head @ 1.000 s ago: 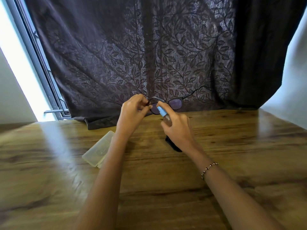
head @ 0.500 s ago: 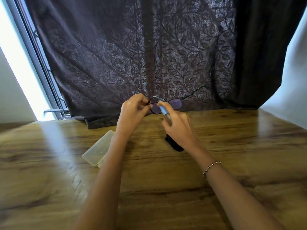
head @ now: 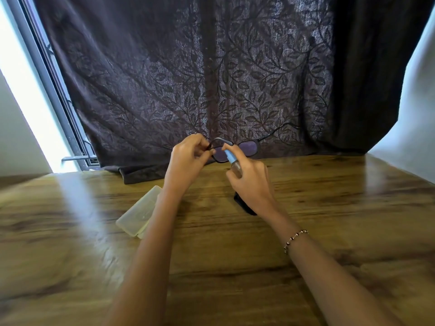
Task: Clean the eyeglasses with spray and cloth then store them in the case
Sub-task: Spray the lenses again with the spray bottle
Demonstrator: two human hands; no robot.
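Observation:
My left hand (head: 187, 158) pinches the left end of the dark-framed eyeglasses (head: 247, 148) and holds them up above the far side of the table, lenses toward me. My right hand (head: 253, 182) grips a small spray bottle (head: 233, 161) with a light blue nozzle, index finger on top, nozzle right in front of the left lens. A translucent plastic case (head: 138, 215) lies closed on the table under my left forearm. A dark cloth (head: 244, 205) lies on the table, mostly hidden beneath my right hand.
The wooden table (head: 329, 220) stretches wide around my arms. A dark leaf-patterned curtain (head: 211, 78) hangs right behind the table's far edge. A bright window frame (head: 47, 78) stands at the left, a white wall (head: 419, 114) at the right.
My right hand with the spray bottle has shifted slightly; the index finger stays on the nozzle. The eyeglasses and my left hand hold their place.

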